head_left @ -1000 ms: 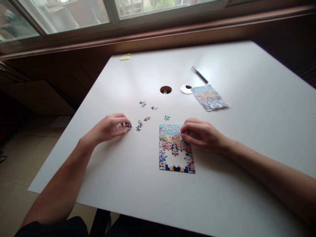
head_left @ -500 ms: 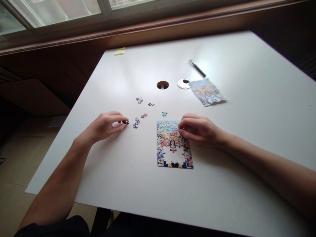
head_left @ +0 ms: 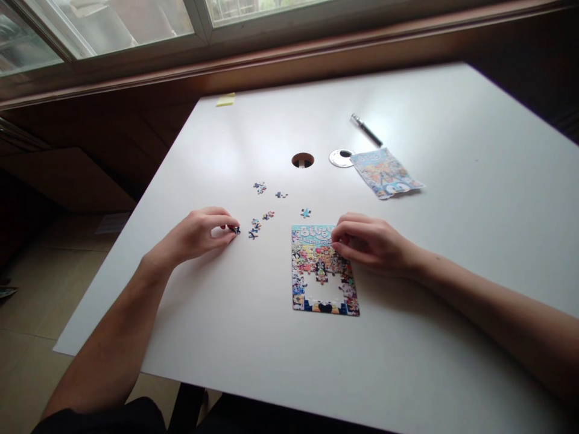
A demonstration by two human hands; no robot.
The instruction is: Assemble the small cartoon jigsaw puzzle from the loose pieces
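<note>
Between the thumb and fingertips of my left hand is a small dark puzzle piece. Just right of it lie several loose puzzle pieces, with more farther back. My right hand rests with curled fingers at the upper right edge of a partly assembled jigsaw puzzle; whether anything sits in those fingers is hidden. The puzzle has a colourful cartoon picture and a gap in its lower middle where the white table shows. A light-blue puzzle piece lies just beyond its top edge.
On the white table a creased picture sheet overlaps a round silver cover. A dark pen lies behind it. The tabletop has a round cable hole. A yellow sticky note is at the far left corner.
The whole view has shifted slightly, so everything appears a little lower and to the right. Both hands keep about the same places on the table, the left still pinching the piece.
</note>
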